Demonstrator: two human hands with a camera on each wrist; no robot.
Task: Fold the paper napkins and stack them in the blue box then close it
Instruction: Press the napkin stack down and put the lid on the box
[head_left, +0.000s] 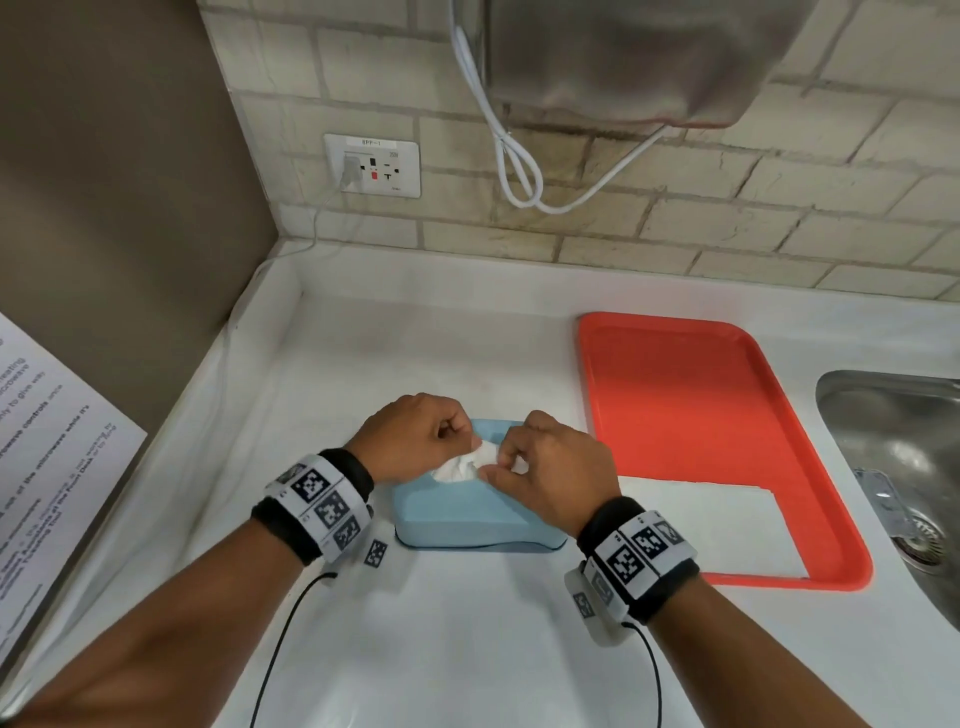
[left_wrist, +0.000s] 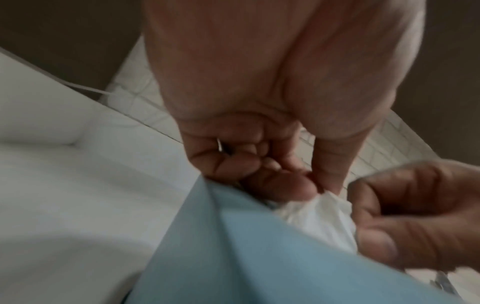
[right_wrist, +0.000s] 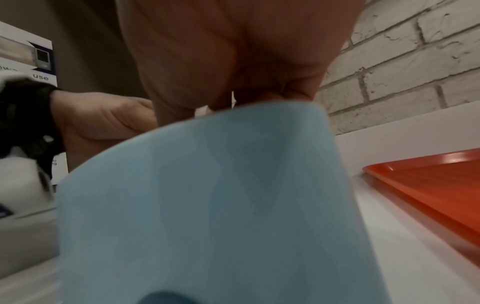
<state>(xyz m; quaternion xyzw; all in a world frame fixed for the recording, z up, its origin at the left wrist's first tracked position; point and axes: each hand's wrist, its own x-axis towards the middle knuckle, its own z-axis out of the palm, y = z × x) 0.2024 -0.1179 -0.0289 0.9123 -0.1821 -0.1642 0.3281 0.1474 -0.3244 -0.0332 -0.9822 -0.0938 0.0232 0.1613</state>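
The blue box sits lid-on at the middle of the white counter, filling the lower part of both wrist views. A crumpled white napkin sticks up through the slot in its top. My left hand pinches the napkin's upper left part; in the left wrist view the thumb and forefinger of the left hand meet on the napkin. My right hand pinches the napkin's right side. In the right wrist view my right hand is half hidden behind the box.
A red tray lies right of the box with flat white napkins on its near end. A steel sink is at the far right. A brick wall, a socket and a hanging white cable are behind; a brown panel stands left.
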